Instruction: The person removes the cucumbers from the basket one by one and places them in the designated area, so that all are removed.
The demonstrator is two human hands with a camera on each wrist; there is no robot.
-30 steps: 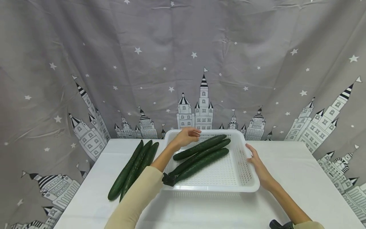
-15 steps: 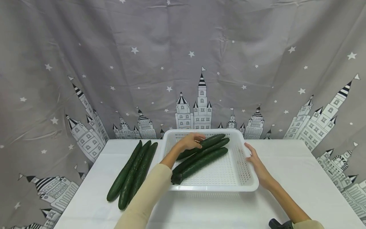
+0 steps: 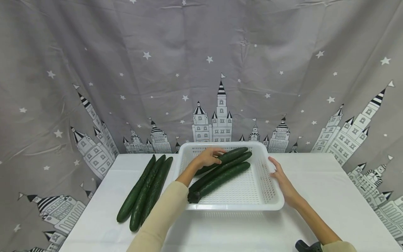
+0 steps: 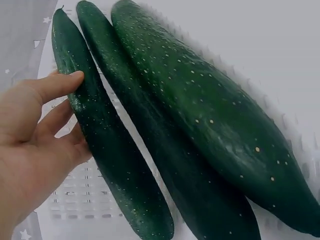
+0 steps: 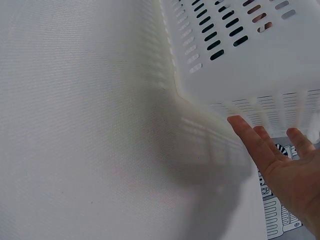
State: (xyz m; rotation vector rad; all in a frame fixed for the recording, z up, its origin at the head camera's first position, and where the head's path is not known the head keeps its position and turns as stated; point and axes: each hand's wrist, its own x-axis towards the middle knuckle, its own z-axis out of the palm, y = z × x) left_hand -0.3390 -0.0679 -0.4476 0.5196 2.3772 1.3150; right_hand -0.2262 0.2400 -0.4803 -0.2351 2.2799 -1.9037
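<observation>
Three dark green cucumbers lie slantwise in a white plastic basket (image 3: 233,207). My left hand (image 3: 208,157) reaches over the basket's left side and holds the farthest cucumber (image 3: 234,154). In the left wrist view, the thumb lies on top of that cucumber (image 4: 107,130) and the fingers bend in at its side. Beside it are the middle cucumber (image 4: 165,135) and the nearest one (image 4: 210,110). At the basket's right outer wall, my right hand (image 3: 284,183) touches with its fingers stretched out. The right wrist view shows these fingers (image 5: 252,142) against the slotted wall.
To the left of the basket, three more cucumbers (image 3: 151,190) lie side by side on the white table (image 3: 315,196). A grey curtain (image 3: 267,52) printed with stars and castles hangs behind the table. A small black object (image 3: 306,246) shows at the right wrist.
My left hand has moved right and down from the basket's left part onto the farthest cucumber. The dark thing at the near cucumbers' left ends shifted slightly. My right hand has stayed put.
</observation>
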